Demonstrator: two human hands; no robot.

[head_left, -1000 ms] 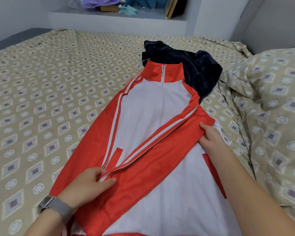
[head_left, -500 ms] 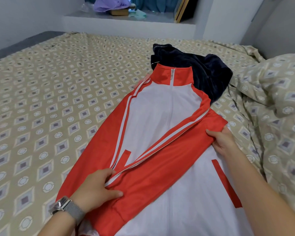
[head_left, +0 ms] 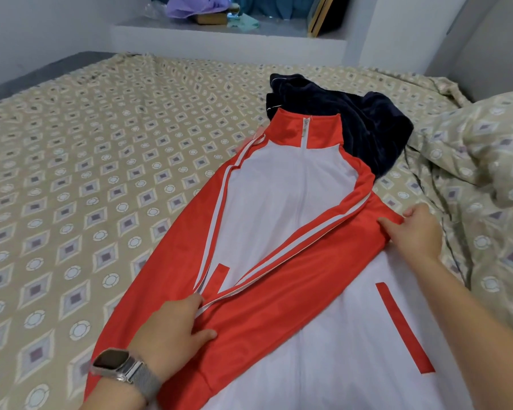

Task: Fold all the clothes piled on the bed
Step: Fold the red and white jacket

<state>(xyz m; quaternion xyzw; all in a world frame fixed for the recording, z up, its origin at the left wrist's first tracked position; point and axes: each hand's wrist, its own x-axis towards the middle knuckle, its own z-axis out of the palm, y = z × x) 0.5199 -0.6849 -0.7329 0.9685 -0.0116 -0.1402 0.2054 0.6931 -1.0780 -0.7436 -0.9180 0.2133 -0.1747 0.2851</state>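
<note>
Red-and-white jacket (head_left: 282, 184): flat on the patterned bed (head_left: 80, 161), front up, collar far; right-side sleeve (head_left: 290, 279) folded diagonally across the body.
Left hand (head_left: 172, 329): near, palm down on the sleeve's cuff end, fingers straight, thumb out, pressing.
Right hand (head_left: 418, 232): on the right, pinching the sleeve's fold.
Navy garment (head_left: 365, 125): heaped beyond the collar.
</note>
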